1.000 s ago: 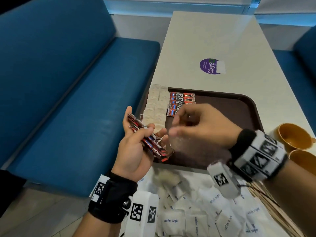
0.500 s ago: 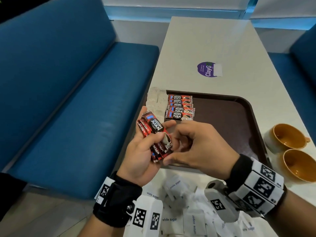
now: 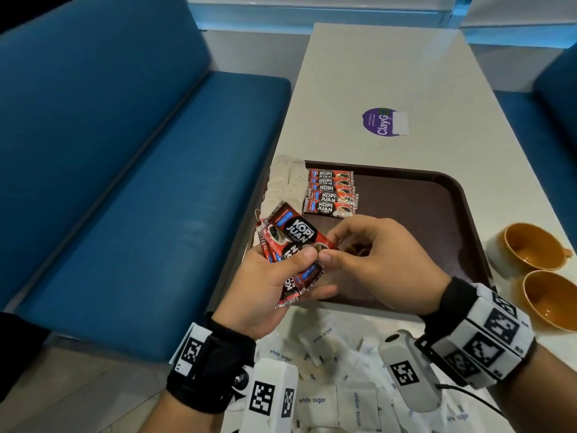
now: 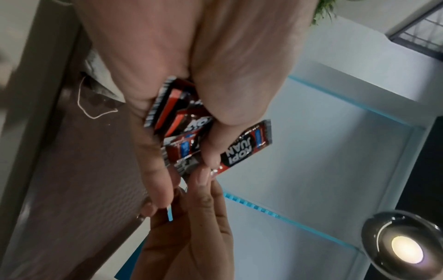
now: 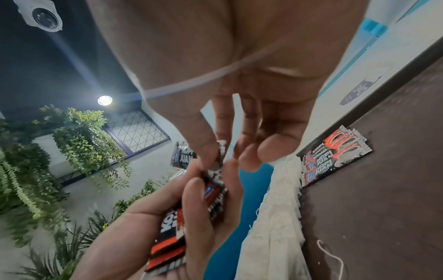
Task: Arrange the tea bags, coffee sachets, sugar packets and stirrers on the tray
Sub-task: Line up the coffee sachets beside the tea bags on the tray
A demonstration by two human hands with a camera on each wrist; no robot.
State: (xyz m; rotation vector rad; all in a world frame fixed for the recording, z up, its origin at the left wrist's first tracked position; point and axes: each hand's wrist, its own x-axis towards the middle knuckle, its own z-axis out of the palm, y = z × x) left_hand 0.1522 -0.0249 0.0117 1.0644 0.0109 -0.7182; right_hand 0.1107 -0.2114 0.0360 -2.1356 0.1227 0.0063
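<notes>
My left hand (image 3: pixel 274 276) grips a fanned stack of red coffee sachets (image 3: pixel 290 242) above the near left corner of the brown tray (image 3: pixel 437 195). My right hand (image 3: pixel 368 260) pinches the end of the top sachet (image 4: pixel 242 149) between thumb and forefinger. A row of several coffee sachets (image 3: pixel 332 193) lies on the tray's far left, beside a column of white tea bags (image 3: pixel 285 182). In the right wrist view the tea bags (image 5: pixel 275 217) and the laid sachets (image 5: pixel 333 153) show on the tray. White sugar packets (image 3: pixel 312 398) lie heaped on the table near me.
Two orange cups (image 3: pixel 527 245) stand right of the tray. A purple sticker (image 3: pixel 385 121) marks the table (image 3: pixel 390 67) beyond it. A blue bench (image 3: pixel 125 182) runs along the left, past the table edge. Most of the tray's right side is bare.
My left hand rose and turned the sachet stack face up. My right hand came in from over the tray and pinched the top sachet.
</notes>
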